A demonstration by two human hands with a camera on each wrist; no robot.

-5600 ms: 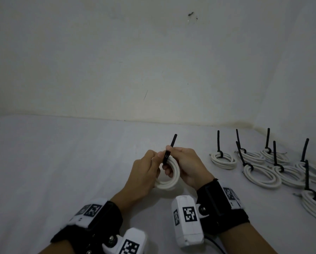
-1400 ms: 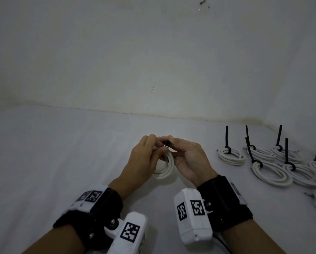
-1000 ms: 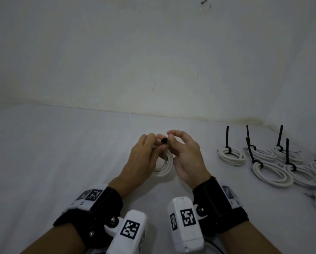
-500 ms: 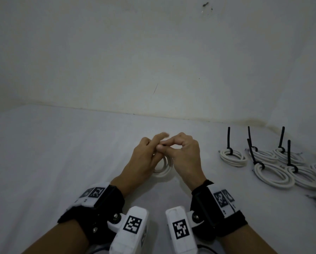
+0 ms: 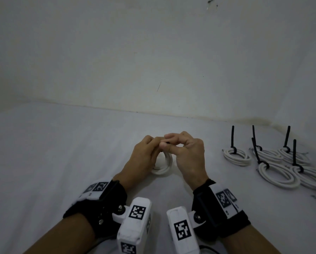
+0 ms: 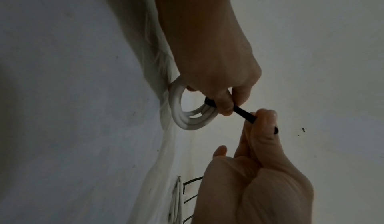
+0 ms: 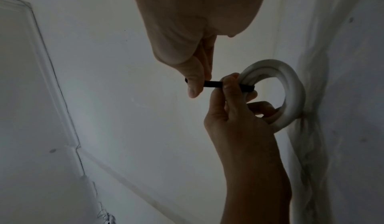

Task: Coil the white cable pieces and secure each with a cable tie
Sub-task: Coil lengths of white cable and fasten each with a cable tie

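Observation:
A small white cable coil [image 5: 164, 166] stands on edge on the white sheet between my hands. My left hand [image 5: 156, 144] grips the top of the coil [image 6: 188, 112], with its fingers curled round the strands and over the tie's head. A black cable tie [image 6: 243, 114] is looped round the coil [image 7: 290, 86]. My right hand [image 5: 167, 142] pinches the tie's tail [image 7: 212, 84] between thumb and forefinger, just to the right of the left hand's fingers. In the head view only a speck of the tie [image 5: 168, 143] shows between the fingertips.
Several tied white coils [image 5: 237, 157] with black tie tails sticking up lie in a group on the sheet at the right [image 5: 279, 174]. A pale wall [image 5: 153, 52] rises close behind the hands.
The tie's tail, upright at first, now runs sideways into my right hand's pinch. Both hands have dropped a little with the coil, and my right hand has rolled its back upward.

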